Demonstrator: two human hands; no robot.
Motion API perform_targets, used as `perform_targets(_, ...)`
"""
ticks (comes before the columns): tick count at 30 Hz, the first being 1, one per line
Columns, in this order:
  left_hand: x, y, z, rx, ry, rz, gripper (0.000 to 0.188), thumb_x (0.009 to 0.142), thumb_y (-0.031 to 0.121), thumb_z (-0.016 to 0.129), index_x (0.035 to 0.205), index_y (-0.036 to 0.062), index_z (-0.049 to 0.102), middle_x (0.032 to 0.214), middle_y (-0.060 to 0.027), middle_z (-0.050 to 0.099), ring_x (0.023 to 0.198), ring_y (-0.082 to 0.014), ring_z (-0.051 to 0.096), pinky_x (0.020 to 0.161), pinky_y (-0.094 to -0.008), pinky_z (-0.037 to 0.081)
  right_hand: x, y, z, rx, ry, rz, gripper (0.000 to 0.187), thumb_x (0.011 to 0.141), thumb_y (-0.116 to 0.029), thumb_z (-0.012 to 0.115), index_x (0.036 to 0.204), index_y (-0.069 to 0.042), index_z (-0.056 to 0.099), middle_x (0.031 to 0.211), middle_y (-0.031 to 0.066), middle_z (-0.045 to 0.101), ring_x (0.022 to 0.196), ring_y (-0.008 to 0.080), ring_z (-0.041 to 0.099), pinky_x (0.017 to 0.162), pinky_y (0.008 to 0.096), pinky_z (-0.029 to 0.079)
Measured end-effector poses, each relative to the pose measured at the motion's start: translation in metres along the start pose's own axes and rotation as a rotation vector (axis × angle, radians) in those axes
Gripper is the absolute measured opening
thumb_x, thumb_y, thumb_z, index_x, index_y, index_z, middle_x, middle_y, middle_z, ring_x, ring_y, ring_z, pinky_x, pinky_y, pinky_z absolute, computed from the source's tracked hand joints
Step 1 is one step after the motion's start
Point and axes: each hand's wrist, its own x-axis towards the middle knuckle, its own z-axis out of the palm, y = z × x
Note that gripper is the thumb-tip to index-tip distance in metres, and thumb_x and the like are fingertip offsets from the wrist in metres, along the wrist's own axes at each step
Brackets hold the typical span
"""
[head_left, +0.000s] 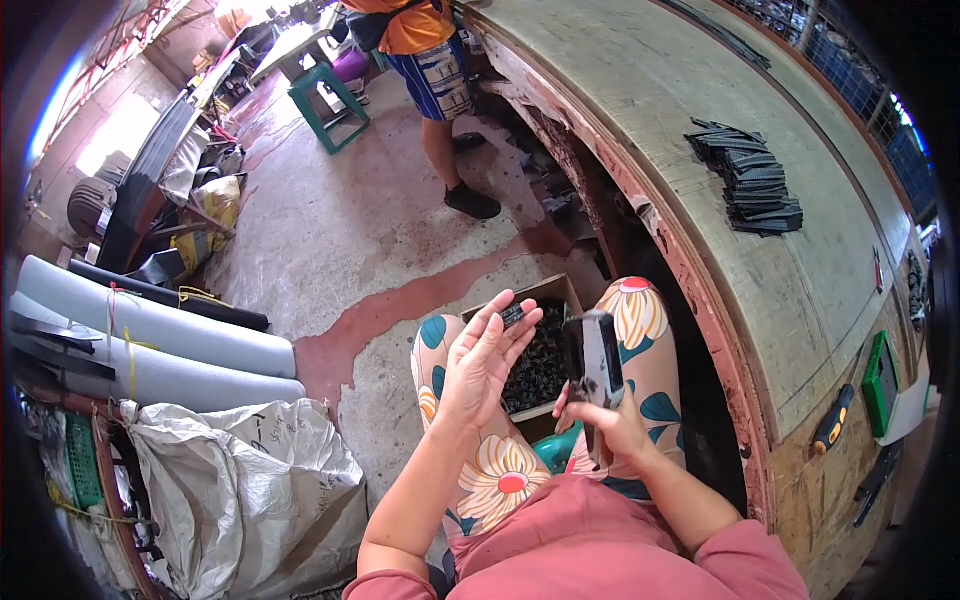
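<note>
Small piece [512, 315] black; shirt [600, 545] dusty red; trousers [503, 468] pale, flower-patterned.

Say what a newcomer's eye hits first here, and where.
Likely the bold flower-print trousers at lower centre, with an open box of little black parts between the knees. Near it, the left grip holds a small black piece and the right grip a dark, shiny tool. Then the pile of black strips on the right-hand bench and, top centre, a co-worker's orange top.
</note>
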Motion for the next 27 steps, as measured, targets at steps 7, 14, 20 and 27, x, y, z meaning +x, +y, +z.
perform_targets(7, 0.002, -0.027, 0.0, 0.563, 0.391, 0.29, 0.035, 0.094, 0.02, 0.055, 0.124, 0.0044, 0.049, 0.124, -0.0078, 0.05, 0.114, -0.0156, 0.046, 0.096, -0.0278, 0.035, 0.078, -0.021, -0.022, -0.043, 0.048, -0.178, 0.018, 0.073, -0.01, 0.064, 0.085, 0.002, 0.059, 0.073, 0.0062, 0.062, 0.066, 0.014, 0.062, 0.064, 0.0271, 0.05)
perform_targets(14, -0.025, -0.111, 0.022, 1.125, -0.263, 0.215, 0.023, 0.077, 0.008, 0.072, 0.095, 0.001, 0.06, 0.092, -0.0104, 0.059, 0.086, -0.0201, 0.057, 0.074, -0.0292, 0.047, 0.184, -0.043, -0.036, 0.002, -0.061, -0.081, 0.017, 0.073, -0.014, 0.062, 0.075, 0.002, 0.06, 0.064, 0.0097, 0.06, 0.056, 0.018, 0.061, 0.055, 0.0302, 0.049)
perform_targets(20, 0.018, -0.124, 0.032, 1.094, -0.061, 0.394, 0.036, 0.079, 0.008, 0.069, 0.11, -0.0014, 0.054, 0.101, -0.012, 0.054, 0.085, -0.0176, 0.056, 0.074, -0.0286, 0.047, 0.207, -0.032, -0.04, 0.139, -0.008, -0.018, 0.013, 0.076, -0.013, 0.059, 0.077, -0.001, 0.06, 0.067, 0.0097, 0.062, 0.058, 0.019, 0.062, 0.059, 0.0313, 0.052)
perform_targets(27, -0.046, -0.136, 0.016, 1.23, -0.256, 0.189, 0.017, 0.074, 0.009, 0.074, 0.075, 0.0013, 0.059, 0.068, -0.0097, 0.057, 0.06, -0.0201, 0.055, 0.057, -0.031, 0.045, 0.2, -0.024, -0.026, 0.077, -0.012, 0.026, 0.019, 0.073, -0.018, 0.06, 0.075, 0.0, 0.058, 0.065, 0.0106, 0.06, 0.056, 0.0189, 0.06, 0.055, 0.0315, 0.05)
